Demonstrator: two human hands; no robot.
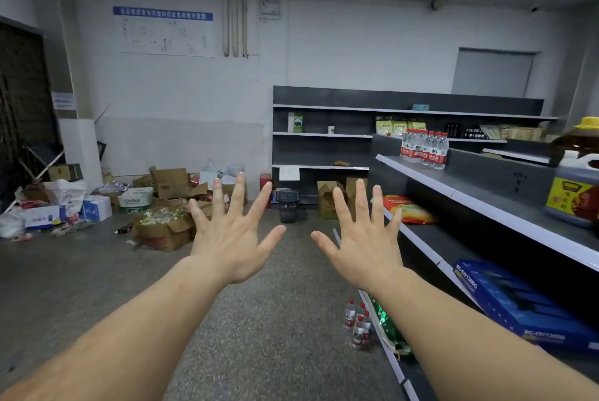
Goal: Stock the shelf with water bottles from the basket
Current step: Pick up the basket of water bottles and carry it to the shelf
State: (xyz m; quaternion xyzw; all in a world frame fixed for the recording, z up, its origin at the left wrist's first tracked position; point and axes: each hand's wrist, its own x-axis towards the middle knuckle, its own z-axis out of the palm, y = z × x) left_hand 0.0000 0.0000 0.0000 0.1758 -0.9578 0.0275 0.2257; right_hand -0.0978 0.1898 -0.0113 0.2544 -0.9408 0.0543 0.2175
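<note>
holding nothing, the left hand (230, 240) and right hand (363, 242) are both spread flat in the air. a cluster of water bottles (424, 148) already stands on the shelf (486, 203); more bottles (358, 324) wait on the floor below. the basket (287, 206) sits well apart down the aisle, so stocking looks partly done.

Both forearms bare, no sleeves; hands (227, 238) ungloved, short nails.

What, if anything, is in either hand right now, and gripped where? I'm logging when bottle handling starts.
Nothing is held. The left hand and right hand are both open, fingers spread, in mid-air.
</note>
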